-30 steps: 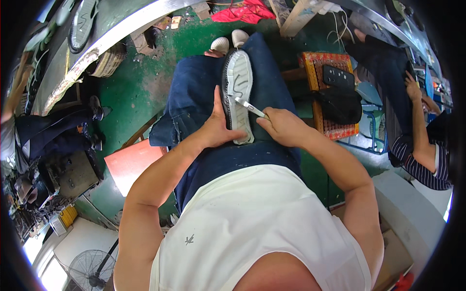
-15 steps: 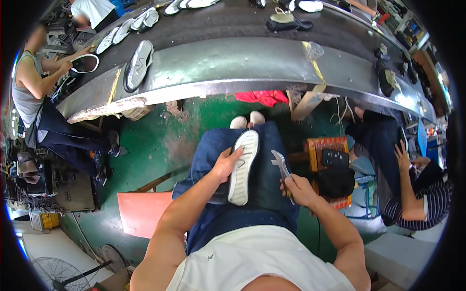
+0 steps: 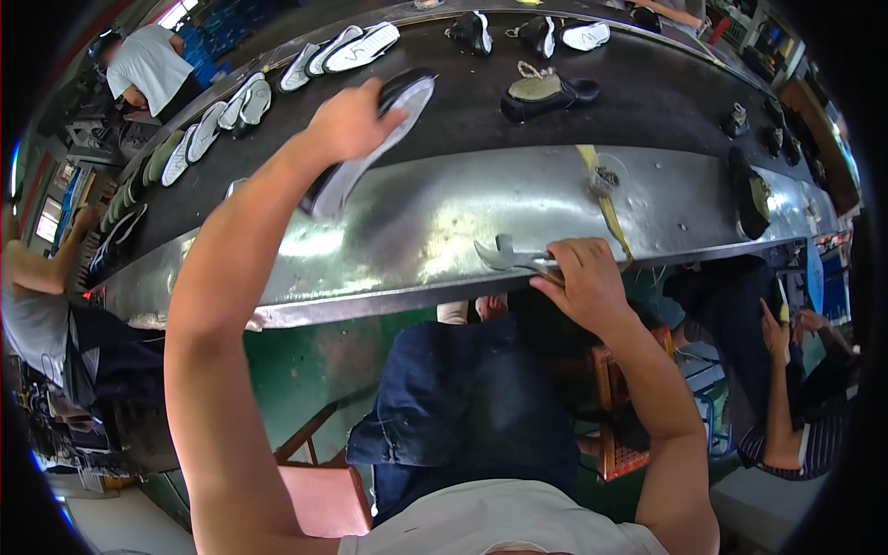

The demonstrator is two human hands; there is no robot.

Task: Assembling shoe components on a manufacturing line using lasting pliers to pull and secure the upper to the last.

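Note:
My left hand (image 3: 356, 120), stretched forward over the bench, grips a black shoe with a pale sole (image 3: 400, 118); its fingers and thumb close round the shoe's side. The shoe is tilted above the metal ledge, slightly blurred, and partly hidden by the hand. By the front edge of the ledge, my right hand (image 3: 592, 285) is wrapped round the handles of steel lasting pincers (image 3: 507, 256), whose curved jaw and hammer-like head point left.
A dark conveyor belt (image 3: 444, 116) runs behind the metal ledge (image 3: 398, 231). Several upturned shoes (image 3: 361, 48) line its far left; an olive and black shoe (image 3: 541, 92) lies mid-belt. People sit or stand at both sides. A pink board (image 3: 324, 499) is near my left leg.
The shoe has gone from my lap forward and up over the bench in my left hand. My right hand has carried the pincers forward to the ledge. My view has tilted up.

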